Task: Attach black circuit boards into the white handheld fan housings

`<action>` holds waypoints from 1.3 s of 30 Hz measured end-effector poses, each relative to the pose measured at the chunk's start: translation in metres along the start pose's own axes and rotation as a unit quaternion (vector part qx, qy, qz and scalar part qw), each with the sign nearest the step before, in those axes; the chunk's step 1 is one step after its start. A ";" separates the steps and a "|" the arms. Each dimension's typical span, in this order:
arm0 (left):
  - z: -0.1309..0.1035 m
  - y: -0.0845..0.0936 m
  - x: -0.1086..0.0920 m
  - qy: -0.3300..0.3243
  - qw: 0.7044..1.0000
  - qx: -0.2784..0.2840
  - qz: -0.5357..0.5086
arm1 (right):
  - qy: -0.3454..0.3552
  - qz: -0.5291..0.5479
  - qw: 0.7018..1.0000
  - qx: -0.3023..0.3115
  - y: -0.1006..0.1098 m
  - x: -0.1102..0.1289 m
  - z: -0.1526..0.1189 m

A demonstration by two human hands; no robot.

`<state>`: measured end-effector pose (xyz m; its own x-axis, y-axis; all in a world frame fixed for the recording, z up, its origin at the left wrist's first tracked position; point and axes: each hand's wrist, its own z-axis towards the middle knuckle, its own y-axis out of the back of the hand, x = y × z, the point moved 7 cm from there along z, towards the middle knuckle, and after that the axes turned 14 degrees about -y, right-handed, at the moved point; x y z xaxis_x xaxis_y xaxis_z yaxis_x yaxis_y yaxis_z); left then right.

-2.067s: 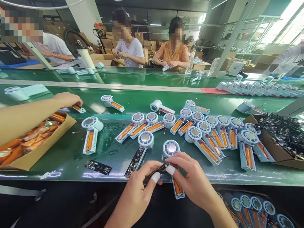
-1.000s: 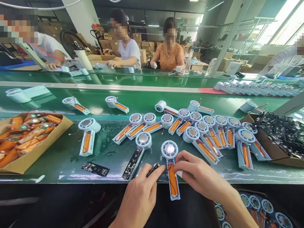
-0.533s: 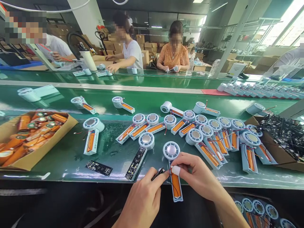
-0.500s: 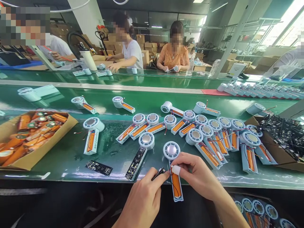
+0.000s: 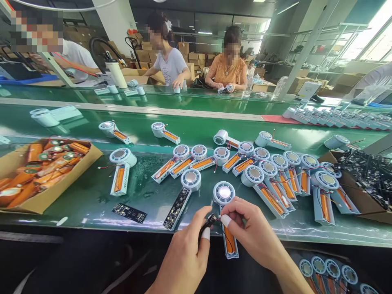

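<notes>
My left hand [image 5: 190, 247] grips a small black circuit board [image 5: 208, 222] between thumb and fingers. Right beside it, my right hand [image 5: 249, 228] pinches a thin wire connector [image 5: 219, 217] at the board's end; its thumb wears a white cover. Under my right hand lies an open fan unit [image 5: 224, 192], its handle, with an orange battery [image 5: 229, 241] inside, pointing toward me over the table edge. Just left is another fan unit [image 5: 191, 179] with a black board [image 5: 177, 208] on its handle. A loose black board [image 5: 130, 213] lies further left.
A carton of orange batteries [image 5: 70, 179] stands at the left, a carton of black boards [image 5: 364, 196] at the right. Several fan units [image 5: 254, 175] crowd the bench between them. Others lie on the green belt [image 5: 190, 122]. Several people sit across the line.
My left hand has turned the board up toward my right fingers, and its thumb now shows. Across the line, a person has reached for a small part. The view has shifted slightly.
</notes>
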<state>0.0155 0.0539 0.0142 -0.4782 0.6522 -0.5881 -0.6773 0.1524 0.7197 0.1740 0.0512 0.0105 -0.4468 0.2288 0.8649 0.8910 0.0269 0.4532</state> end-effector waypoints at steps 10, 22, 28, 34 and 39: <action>0.000 -0.001 0.001 0.034 0.999 -0.017 0.001 | 0.065 -0.050 0.996 -0.045 -0.007 0.009 -0.006; -0.011 -0.006 -0.001 0.063 0.998 0.000 0.017 | 0.075 -0.054 0.994 -0.064 -0.009 0.009 -0.008; -0.010 -0.008 -0.003 0.039 0.999 -0.004 0.033 | 0.093 -0.083 0.990 -0.071 -0.011 0.010 -0.011; -0.012 -0.009 -0.004 0.024 0.998 -0.004 0.054 | 0.149 -0.147 0.969 -0.133 -0.014 0.016 -0.017; -0.008 -0.010 -0.006 0.019 0.998 -0.007 0.058 | 0.192 -0.178 0.953 -0.155 -0.015 0.021 -0.020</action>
<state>0.0205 0.0423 0.0072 -0.5742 0.6367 -0.5148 -0.6242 0.0665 0.7785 0.1494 0.0362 0.0266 -0.7653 -0.1151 0.6333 0.6380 -0.2661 0.7227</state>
